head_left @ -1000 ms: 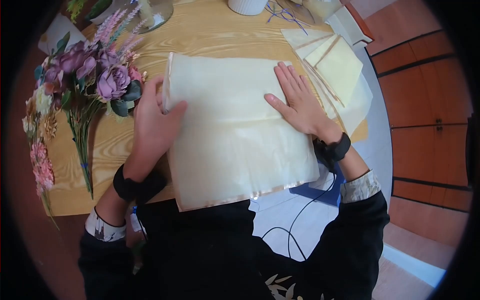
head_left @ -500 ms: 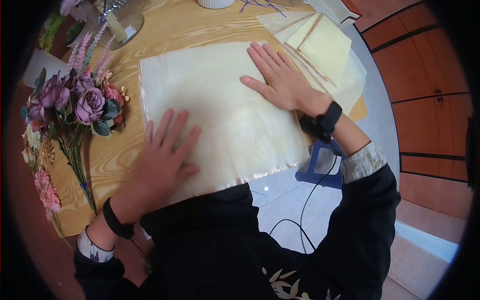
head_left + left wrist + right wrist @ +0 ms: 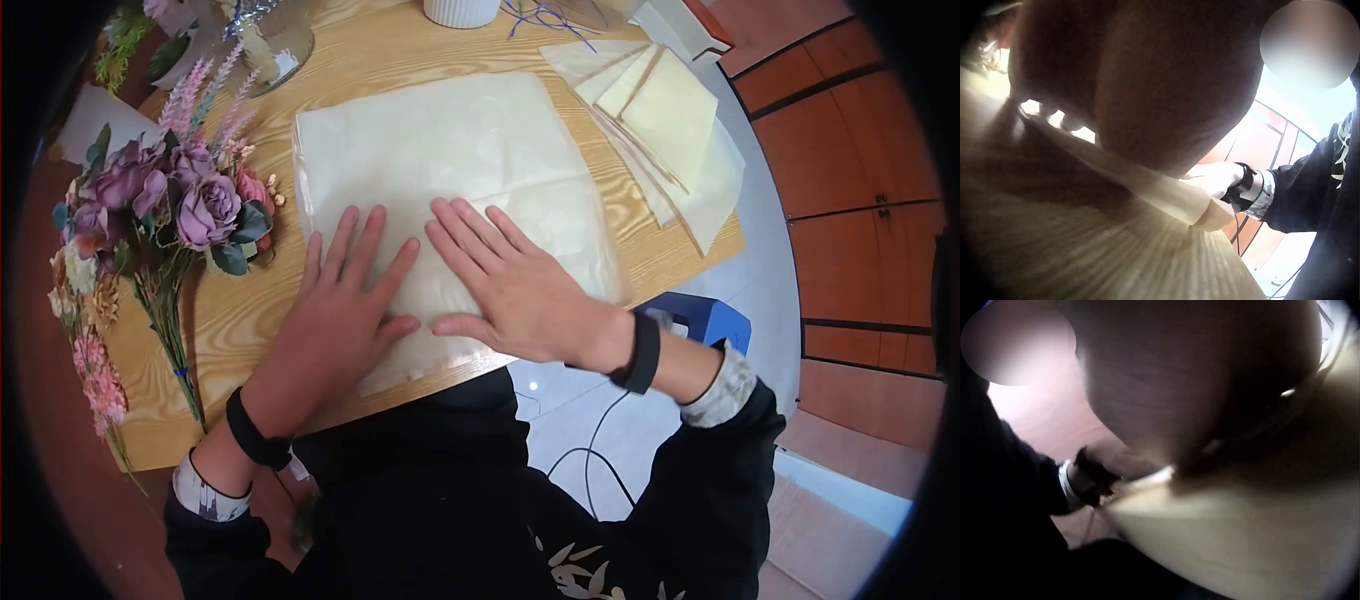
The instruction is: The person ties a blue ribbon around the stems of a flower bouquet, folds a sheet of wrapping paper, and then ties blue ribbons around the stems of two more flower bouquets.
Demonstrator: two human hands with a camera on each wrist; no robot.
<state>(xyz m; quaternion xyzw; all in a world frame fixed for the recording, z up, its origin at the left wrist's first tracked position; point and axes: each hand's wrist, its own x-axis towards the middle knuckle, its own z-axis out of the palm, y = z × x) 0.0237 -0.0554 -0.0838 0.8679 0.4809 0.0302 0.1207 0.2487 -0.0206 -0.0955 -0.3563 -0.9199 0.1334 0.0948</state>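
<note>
A cream, translucent sheet of flower wrapping paper [image 3: 440,140] with a shiny pinkish edge lies on the wooden table. It looks folded or layered, with a crease across its middle. My left hand [image 3: 335,325] rests on the lower left of the paper, fingers spread. Beside it, my right hand [image 3: 520,295] lies across the lower middle, fingers straight and thumb toward the left hand. In the left wrist view the paper's edge [image 3: 1172,200] runs beneath the palm, just above the wood. The right wrist view is dark and blurred under the palm.
A bouquet of purple and pink artificial flowers [image 3: 205,210] lies at the left, beside pink stems [image 3: 98,385]. More cream sheets [image 3: 665,110] are stacked at the right. Behind stand a glass vase [image 3: 285,60], a white ribbed pot [image 3: 462,10] and blue ties [image 3: 545,18].
My left hand released the paper's left edge and came to lie flat on it. The right hand slid from the upper right down toward the middle. The paper moved away from my body onto the table.
</note>
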